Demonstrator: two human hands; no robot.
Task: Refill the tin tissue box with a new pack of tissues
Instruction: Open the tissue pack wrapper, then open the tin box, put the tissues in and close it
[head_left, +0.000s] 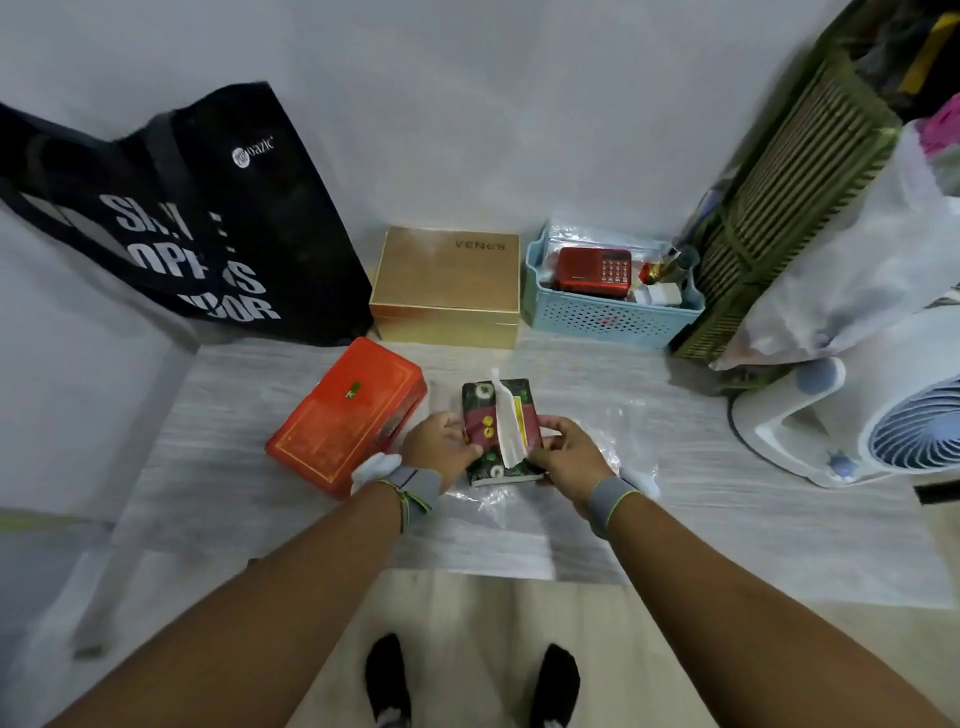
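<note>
Both arms stretched fwd, forearms bare, converging. L hand (441, 441) and R hand (563, 449) knuckles up, fingers curled, gripping opp. sides of tissue pack (475, 418). Wrists wear grey bands (415, 486).

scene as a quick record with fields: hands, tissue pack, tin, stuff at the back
left hand: grips the tissue pack at its left edge
right hand: grips the pack's right edge
tissue pack: on the table, a white tissue sticking out of its top
tin: orange, left of the pack, pack not in it
behind: black bag, gold box, blue basket with red radio
right: white fan
</note>
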